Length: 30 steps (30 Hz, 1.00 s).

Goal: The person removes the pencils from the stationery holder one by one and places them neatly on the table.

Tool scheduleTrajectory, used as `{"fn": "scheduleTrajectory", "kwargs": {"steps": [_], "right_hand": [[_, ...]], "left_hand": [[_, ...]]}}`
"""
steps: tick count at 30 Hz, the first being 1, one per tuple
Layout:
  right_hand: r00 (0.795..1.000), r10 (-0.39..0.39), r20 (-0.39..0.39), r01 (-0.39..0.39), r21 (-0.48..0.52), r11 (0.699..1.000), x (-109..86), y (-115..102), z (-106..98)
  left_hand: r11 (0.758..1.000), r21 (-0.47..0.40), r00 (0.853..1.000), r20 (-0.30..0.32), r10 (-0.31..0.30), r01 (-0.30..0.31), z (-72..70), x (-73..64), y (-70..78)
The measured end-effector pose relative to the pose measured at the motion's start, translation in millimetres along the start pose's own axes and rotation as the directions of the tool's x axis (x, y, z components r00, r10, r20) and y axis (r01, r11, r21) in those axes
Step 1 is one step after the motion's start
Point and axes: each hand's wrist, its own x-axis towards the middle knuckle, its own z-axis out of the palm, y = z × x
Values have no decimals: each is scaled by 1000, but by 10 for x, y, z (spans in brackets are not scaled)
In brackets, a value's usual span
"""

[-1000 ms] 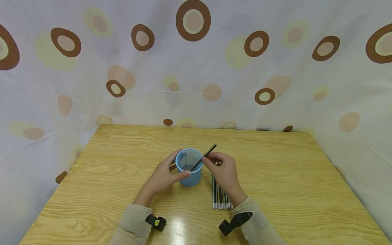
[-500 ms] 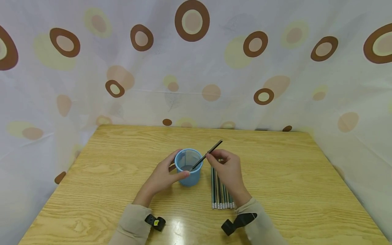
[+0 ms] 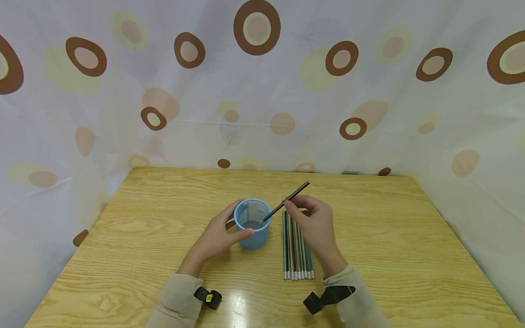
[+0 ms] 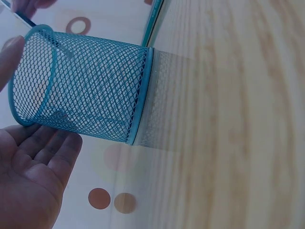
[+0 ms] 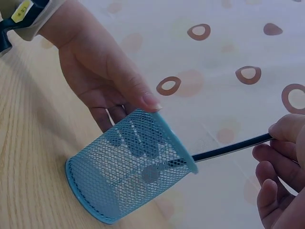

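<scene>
A light-blue mesh pencil cup (image 3: 253,240) stands upright on the wooden table. My left hand (image 3: 219,239) holds it, thumb at the near rim and fingers round its left side. In my right hand (image 3: 317,224) a dark pencil (image 3: 275,211) is pinched between thumb and fingertips. The pencil slants over the cup's right rim, its lower end inside the mouth. Through the mesh in the right wrist view, that end of the pencil (image 5: 228,149) shows just below the rim (image 5: 176,143). No other pencil shows inside the cup.
Several dark striped pencils (image 3: 292,255) lie side by side right of the cup, eraser ends toward me, partly under my right hand. A patterned curtain (image 3: 262,91) hangs behind the wooden table (image 3: 164,196). Each sleeve carries a black wrist strap (image 3: 208,297).
My right hand has moved up and to the right, drawing the pencil partly out of the cup. More of the pencil row shows now. The left hand and cup have stayed put.
</scene>
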Motion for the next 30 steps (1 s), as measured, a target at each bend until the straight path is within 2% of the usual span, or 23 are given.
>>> {"fn": "scheduleTrajectory", "kwargs": {"steps": [4,5,7,13,22,30], "right_hand": [[999,-44,-20,45,43,998,45,152,-48],[998,-56,-24,57,52,997,54,186,-62],[996,-80,-29,82,64,995,53,180,-86],[991,-125,-57,130,93,987,42,90,-151],[989,-122,-85,129,95,987,45,51,-265],[992,-81,-99,82,16,996,33,113,-395]], "left_hand": [[1000,1,1000,2,-12,12,2,-1,20],[1000,6,1000,1,-8,8,3,12,-28],[1000,7,1000,-2,-1,1,8,32,-119],[1000,13,1000,2,12,-12,3,33,-137],[1000,19,1000,-8,4,-4,4,35,-130],[1000,13,1000,0,-6,6,1,41,-137]]}}
